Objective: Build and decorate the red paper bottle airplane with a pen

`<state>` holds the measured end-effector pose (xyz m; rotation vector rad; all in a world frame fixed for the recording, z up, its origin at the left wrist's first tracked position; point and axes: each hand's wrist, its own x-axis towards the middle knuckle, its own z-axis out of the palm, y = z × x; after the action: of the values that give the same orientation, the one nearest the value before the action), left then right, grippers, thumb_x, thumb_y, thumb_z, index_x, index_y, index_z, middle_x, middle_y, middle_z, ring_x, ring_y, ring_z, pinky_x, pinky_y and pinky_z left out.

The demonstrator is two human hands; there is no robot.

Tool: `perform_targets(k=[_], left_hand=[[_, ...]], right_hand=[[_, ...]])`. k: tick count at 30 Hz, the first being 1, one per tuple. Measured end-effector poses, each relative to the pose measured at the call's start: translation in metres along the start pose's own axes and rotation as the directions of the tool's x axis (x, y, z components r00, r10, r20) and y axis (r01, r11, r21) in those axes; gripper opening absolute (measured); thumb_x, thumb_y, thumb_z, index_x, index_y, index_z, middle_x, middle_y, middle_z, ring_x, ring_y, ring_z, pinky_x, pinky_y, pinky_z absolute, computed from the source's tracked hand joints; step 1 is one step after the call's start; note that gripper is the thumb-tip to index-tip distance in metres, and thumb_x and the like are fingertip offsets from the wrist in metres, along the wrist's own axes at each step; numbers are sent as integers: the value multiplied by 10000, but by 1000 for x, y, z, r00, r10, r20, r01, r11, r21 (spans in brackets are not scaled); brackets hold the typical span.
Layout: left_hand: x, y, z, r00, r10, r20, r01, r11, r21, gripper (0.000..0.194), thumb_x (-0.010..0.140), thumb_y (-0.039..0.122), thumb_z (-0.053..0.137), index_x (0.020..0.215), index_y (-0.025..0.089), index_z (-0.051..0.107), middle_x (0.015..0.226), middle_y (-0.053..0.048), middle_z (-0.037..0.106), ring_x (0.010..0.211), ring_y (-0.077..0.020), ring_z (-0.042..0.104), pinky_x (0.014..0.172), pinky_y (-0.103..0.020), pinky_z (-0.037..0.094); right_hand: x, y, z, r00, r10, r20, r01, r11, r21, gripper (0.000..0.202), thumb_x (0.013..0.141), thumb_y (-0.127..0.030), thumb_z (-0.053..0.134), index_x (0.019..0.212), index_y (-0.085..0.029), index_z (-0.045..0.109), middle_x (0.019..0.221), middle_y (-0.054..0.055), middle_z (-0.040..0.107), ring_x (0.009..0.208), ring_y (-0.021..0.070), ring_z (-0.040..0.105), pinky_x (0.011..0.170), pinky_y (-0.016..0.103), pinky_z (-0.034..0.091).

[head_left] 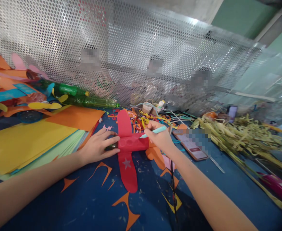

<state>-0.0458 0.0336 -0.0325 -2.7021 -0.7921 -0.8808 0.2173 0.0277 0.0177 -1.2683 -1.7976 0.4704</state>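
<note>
A toy airplane [136, 143] wrapped in red paper lies on the blue table, its red wings spread toward and away from me. Silver-grey stars mark the near wing [128, 171], and orange paper shows at the right end. My left hand [99, 145] is closed around the left end, where a bit of dark green bottle [111, 147] shows between the fingers. In my right hand [159, 138] is a light blue pen [159, 129], tilted, its tip at the red body. Faint oval outlines show on that body, left of the tip.
Yellow, orange and green paper sheets [35, 134] are stacked at left, below other paper-covered toys [22, 93] and green bottles [92, 102]. Orange scraps [127, 208] lie in front. At right are a phone [191, 146] and dried husks [242, 134]. Behind stands a perforated metal screen [126, 41].
</note>
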Motion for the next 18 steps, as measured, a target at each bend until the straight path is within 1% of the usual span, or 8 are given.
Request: perform_targets(k=[5, 10, 15, 18], left_hand=[[0, 1, -1, 1000, -1, 17, 1, 1000, 2, 306, 903, 404, 516, 1110, 185, 566, 1082, -114, 604, 922, -235, 561, 814, -386, 469], [1, 1, -1, 1000, -2, 19, 2, 1000, 19, 306, 908, 412, 507, 1109, 189, 567, 1083, -110, 606, 931, -232, 562, 832, -385, 464], [1, 1, -1, 1000, 8, 7, -8, 1000, 25, 310, 901, 414, 516, 1109, 190, 571, 1079, -110, 609, 931, -235, 564, 826, -385, 468], [1, 0, 0, 1000, 22, -19, -22, 1000, 21, 306, 901, 405, 519, 1097, 176, 574, 1068, -116, 613, 927, -235, 572, 830, -394, 467]], right_hand=[[-1, -5, 1, 999, -17, 49, 16, 1000, 12, 234, 724, -177, 503, 571, -224, 332, 451, -84, 339, 407, 88, 319, 444, 225, 244], [-2, -7, 0, 995, -46, 88, 44, 999, 20, 258, 705, -175, 505, 558, -216, 297, 494, -75, 306, 460, 87, 302, 461, 219, 237], [-1, -10, -5, 990, -25, 142, 35, 997, -67, 260, 698, -193, 494, 548, -210, 282, 493, -76, 265, 452, 81, 282, 460, 219, 217], [1, -9, -8, 988, -39, 147, 59, 989, -133, 265, 682, -194, 498, 546, -207, 271, 500, -74, 253, 471, 83, 270, 466, 217, 209]])
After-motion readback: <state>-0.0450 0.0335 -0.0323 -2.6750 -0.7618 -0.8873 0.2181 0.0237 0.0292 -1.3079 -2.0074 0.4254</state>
